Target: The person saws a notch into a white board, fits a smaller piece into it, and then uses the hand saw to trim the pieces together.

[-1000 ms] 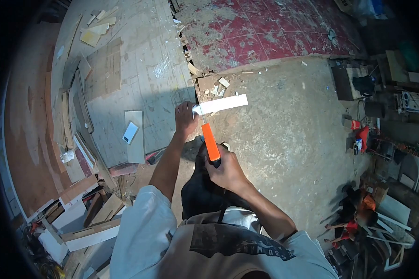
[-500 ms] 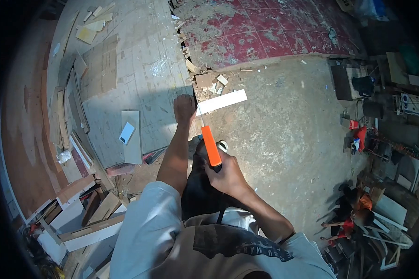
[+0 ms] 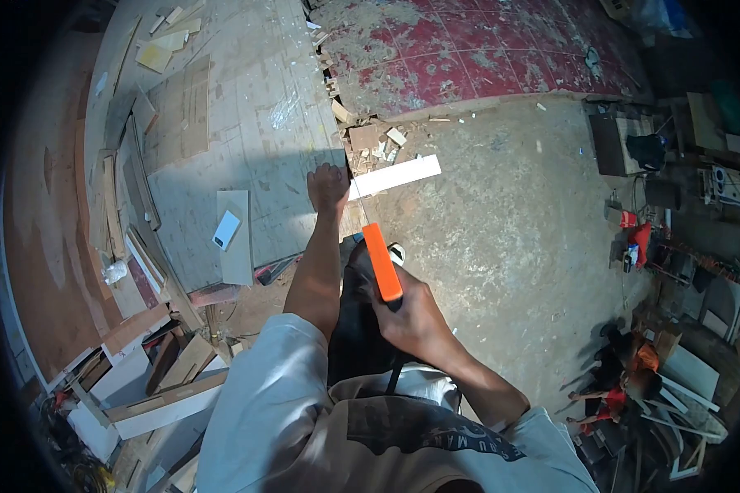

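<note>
Left hand: the left hand [image 3: 329, 186] is closed in a fist at the near corner of the worktop [image 3: 222, 123], pressing down on the end of the white strip [image 3: 396, 176].
Right hand: the right hand [image 3: 411, 316] is wrapped shut round the lower end of the orange-handled saw [image 3: 382, 261], knuckles up, close to the person's body.
White strip: a long pale board piece, one end under the left hand at the worktop's edge, the rest jutting out to the right over the concrete floor [image 3: 501, 222].
Saw: the orange handle slants up and left from the right hand; a thin blade runs on from it to meet the white strip just beside the left hand.
Hands to strip: the left hand touches it; the right hand is well apart from it, joined only through the saw.
Worktop: a large grey, scuffed sheet strewn with offcuts; a grey board [image 3: 237, 237] lies on it left of the left arm, with a small white card [image 3: 226, 229] on top.
Floor: wood scraps [image 3: 374, 140] lie heaped just beyond the strip, beside worn red tiling [image 3: 469, 49].
</note>
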### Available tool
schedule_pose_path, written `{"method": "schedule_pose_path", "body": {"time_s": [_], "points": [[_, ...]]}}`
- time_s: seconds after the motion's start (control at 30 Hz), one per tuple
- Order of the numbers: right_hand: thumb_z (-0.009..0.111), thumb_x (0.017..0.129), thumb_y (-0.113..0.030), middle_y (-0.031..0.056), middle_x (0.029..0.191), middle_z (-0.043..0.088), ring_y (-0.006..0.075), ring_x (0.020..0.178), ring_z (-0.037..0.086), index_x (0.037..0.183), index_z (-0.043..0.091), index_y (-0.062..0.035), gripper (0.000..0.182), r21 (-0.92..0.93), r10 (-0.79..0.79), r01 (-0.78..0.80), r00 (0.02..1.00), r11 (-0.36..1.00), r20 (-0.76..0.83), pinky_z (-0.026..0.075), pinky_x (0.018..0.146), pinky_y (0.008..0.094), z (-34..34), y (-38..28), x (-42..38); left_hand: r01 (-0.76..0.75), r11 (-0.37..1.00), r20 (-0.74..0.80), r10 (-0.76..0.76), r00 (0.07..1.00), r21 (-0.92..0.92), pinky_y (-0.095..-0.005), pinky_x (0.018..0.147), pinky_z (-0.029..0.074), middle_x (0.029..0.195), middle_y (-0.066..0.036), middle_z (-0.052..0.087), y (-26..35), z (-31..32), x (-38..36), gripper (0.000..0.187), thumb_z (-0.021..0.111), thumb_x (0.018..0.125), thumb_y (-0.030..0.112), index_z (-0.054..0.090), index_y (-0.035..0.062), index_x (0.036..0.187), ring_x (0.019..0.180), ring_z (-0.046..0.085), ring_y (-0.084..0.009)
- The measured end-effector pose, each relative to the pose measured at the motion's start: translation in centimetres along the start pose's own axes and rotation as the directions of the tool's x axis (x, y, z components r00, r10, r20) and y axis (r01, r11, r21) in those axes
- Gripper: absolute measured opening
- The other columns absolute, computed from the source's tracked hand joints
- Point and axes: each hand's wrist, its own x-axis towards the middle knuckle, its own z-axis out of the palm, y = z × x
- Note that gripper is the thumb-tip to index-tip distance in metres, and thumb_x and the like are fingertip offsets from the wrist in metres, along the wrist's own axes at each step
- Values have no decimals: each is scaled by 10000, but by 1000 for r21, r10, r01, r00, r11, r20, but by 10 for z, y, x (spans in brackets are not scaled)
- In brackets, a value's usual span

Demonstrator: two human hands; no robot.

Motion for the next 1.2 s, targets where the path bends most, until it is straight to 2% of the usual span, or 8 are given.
{"method": "schedule_pose_path", "body": {"time_s": [0.1, 0.17, 0.23, 0.67, 0.93, 1.07, 1.17, 1.2], "points": [[594, 708, 50, 247, 724, 575, 328, 599, 648, 1235, 433, 53, 550, 19, -168, 167, 976, 986, 138, 455, 509, 359, -12, -3, -18, -46, 998, -28, 47, 999, 36, -378, 745, 390, 725, -60, 596, -1, -1, -1, 253, 515, 849, 229, 625, 99, 661, 772, 571, -225], [598, 685, 64, 237, 730, 554, 274, 575, 644, 1269, 404, 50, 615, 19, -90, 88, 985, 996, 145, 450, 499, 347, -15, -3, -24, -64, 998, -46, 65, 997, 26, -379, 744, 391, 712, -57, 593, 3, -1, 0, 245, 526, 840, 223, 623, 99, 652, 766, 574, -224], [533, 778, 66, 109, 738, 539, 127, 716, 518, 978, 511, 30, 205, 45, 51, -56, 992, 997, 118, 451, 670, 295, -17, -10, -26, -17, 1000, -46, 16, 999, -9, -380, 740, 392, 699, -59, 592, 2, 0, 1, 236, 541, 827, 218, 617, 95, 641, 758, 577, -229], [570, 839, -23, 137, 743, 597, 187, 681, 614, 1025, 539, 14, 192, -16, 23, -21, 986, 1000, 166, 481, 623, 333, -18, -11, -65, -33, 999, -66, 34, 997, 13, -375, 727, 391, 701, -75, 601, -1, 3, -1, 246, 546, 825, 220, 615, 83, 632, 770, 589, -227], [621, 847, -120, 184, 797, 652, 290, 763, 678, 1055, 560, 14, 255, -132, 296, -282, 949, 950, 105, 506, 649, 358, -29, -24, -90, -71, 997, -153, 69, 986, -5, -385, 706, 404, 693, -83, 609, 1, 3, -1, 242, 552, 816, 211, 614, 79, 623, 764, 597, -231], [624, 825, -82, 169, 796, 651, 255, 763, 676, 1030, 570, 22, 236, -105, 250, -237, 957, 966, 144, 506, 654, 349, -34, -29, -86, -86, 996, -117, 86, 989, 8, -384, 708, 405, 704, -87, 618, 1, 5, -1, 236, 552, 810, 201, 616, 76, 620, 765, 601, -231], [613, 757, 0, 205, 734, 607, 313, 682, 667, 1011, 555, 30, 261, -52, 28, -28, 999, 998, 16, 500, 608, 356, -29, -13, -90, -116, 993, -151, 118, 981, 21, -387, 706, 406, 693, -95, 614, 7, -8, 1, 218, 559, 795, 181, 617, 69, 617, 750, 599, -236], [619, 764, 1, 180, 703, 588, 251, 645, 646, 954, 558, 23, 201, -8, 25, -25, 1000, 1000, -3, 488, 589, 335, -30, -7, -92, -89, 996, -158, 84, 984, -26, -386, 703, 407, 684, -100, 612, 5, -3, 1, 210, 562, 788, 169, 613, 67, 611, 736, 598, -242]]}}
